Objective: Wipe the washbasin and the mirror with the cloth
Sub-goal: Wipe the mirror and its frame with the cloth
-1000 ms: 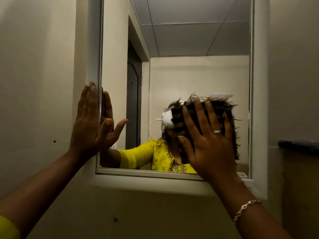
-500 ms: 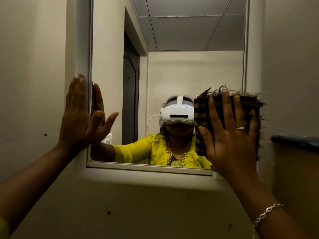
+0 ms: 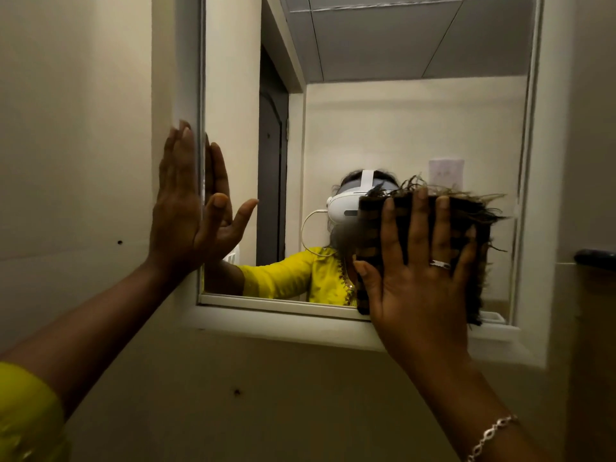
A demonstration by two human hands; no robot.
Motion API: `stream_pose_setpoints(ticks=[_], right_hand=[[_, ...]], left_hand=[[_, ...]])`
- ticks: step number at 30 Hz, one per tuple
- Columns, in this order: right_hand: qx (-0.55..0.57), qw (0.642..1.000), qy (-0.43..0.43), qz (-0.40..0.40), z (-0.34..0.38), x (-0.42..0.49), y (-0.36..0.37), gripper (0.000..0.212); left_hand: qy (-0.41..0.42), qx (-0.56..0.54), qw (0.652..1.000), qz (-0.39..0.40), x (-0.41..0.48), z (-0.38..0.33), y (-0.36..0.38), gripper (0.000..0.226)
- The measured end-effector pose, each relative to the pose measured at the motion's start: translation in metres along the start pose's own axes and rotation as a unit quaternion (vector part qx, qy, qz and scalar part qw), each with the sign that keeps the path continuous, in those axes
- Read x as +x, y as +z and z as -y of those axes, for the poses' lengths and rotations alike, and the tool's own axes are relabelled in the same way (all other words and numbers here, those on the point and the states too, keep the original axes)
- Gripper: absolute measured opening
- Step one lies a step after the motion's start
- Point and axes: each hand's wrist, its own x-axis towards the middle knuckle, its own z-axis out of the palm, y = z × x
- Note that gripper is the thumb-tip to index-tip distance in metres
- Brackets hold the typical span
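At the lower left corner, nearest the camera, a yellow sleeve (image 3: 26, 415) covers the left forearm; at the lower right, a silver chain bracelet (image 3: 490, 438) circles the right wrist. Both forearms rise towards the wall (image 3: 73, 145), which carries two small dark holes (image 3: 120, 242) below and left of the mirror.

The left hand (image 3: 180, 211) lies flat on the white frame (image 3: 176, 68) at the mirror's left side, fingers straight, close together and pointing up, thumb spread rightwards over the edge of the glass. It holds nothing.

The right hand (image 3: 420, 281), with a ring (image 3: 440, 264) on one finger, presses the cloth (image 3: 368, 235) flat against the lower right part of the mirror (image 3: 400, 128). Its fingers are straight and fanned apart, pointing up; none curls round the fabric.

The cloth is a folded pad of dark brown check. Its long axis runs roughly vertical: the frayed fringe points up and to the right, level with the fingertips, and the lower edge reaches the bottom rail of the frame. The hand covers most of its middle.

To the far right, a dark ledge (image 3: 596, 258) juts from the wall beside the frame.

In the glass, the cloth and right hand mask part of the reflected person, who wears a white headset (image 3: 346, 203) and a yellow garment. Behind appear a dark door (image 3: 271, 161), a panelled ceiling (image 3: 400, 35) and a pale sheet (image 3: 445, 171) on the far wall.
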Motion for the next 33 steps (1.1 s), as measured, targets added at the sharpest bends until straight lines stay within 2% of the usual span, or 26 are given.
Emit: stream_pose_setpoints(ticks=[2,7,9,12,18,27,30,33], right_hand=[[0.004,1.000,0.004,0.002,0.016,0.000,0.003,0.067],[0.029,0.999,-0.021,-0.003,0.056,0.002,0.009,0.065],[0.048,0.998,-0.046,-0.003,0.076,0.004,0.011,0.064],[0.058,0.995,-0.083,0.005,0.100,0.008,0.015,0.063],[0.070,0.984,-0.159,0.030,0.123,0.018,0.019,0.063],[0.038,0.915,-0.394,0.084,0.117,0.026,0.021,0.080],[0.039,0.893,-0.439,0.092,0.112,0.019,0.021,0.076],[0.058,0.872,-0.475,0.103,0.105,0.012,0.020,0.064]], left_hand=[[0.007,0.047,0.999,-0.010,-0.002,-0.001,0.004,0.108],[0.028,0.029,0.999,-0.013,-0.002,-0.010,-0.004,0.101],[0.058,-0.040,0.997,-0.036,-0.007,-0.022,-0.026,0.098],[0.112,-0.233,0.964,-0.068,-0.021,-0.047,-0.075,0.092],[0.083,-0.300,0.949,-0.047,-0.024,-0.051,-0.091,0.092],[0.076,-0.352,0.932,-0.033,-0.025,-0.046,-0.094,0.091],[0.075,-0.350,0.933,-0.028,-0.024,-0.045,-0.092,0.088],[0.064,-0.330,0.941,-0.038,-0.024,-0.048,-0.090,0.084]])
